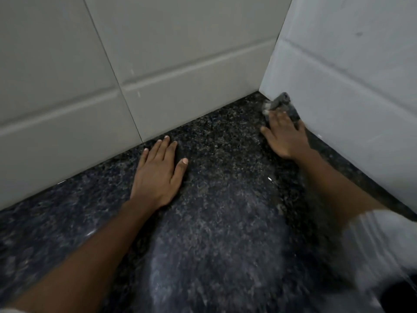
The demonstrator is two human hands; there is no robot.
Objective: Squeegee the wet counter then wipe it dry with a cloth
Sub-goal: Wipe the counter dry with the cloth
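Note:
A dark speckled granite counter (221, 199) fills the lower part of the head view and runs into a tiled corner. My right hand (285, 134) presses a crumpled grey cloth (282, 105) onto the counter in that far right corner, against the right wall. Part of the cloth is hidden under the palm, and the hand is blurred. My left hand (158, 172) lies flat on the counter with fingers spread, holding nothing, close to the back wall. No squeegee is in view.
White tiled walls stand at the back (158, 64) and on the right (349, 75), meeting at the corner. A white sleeve (372, 256) shows at the lower right. The counter's surface shines in the middle foreground.

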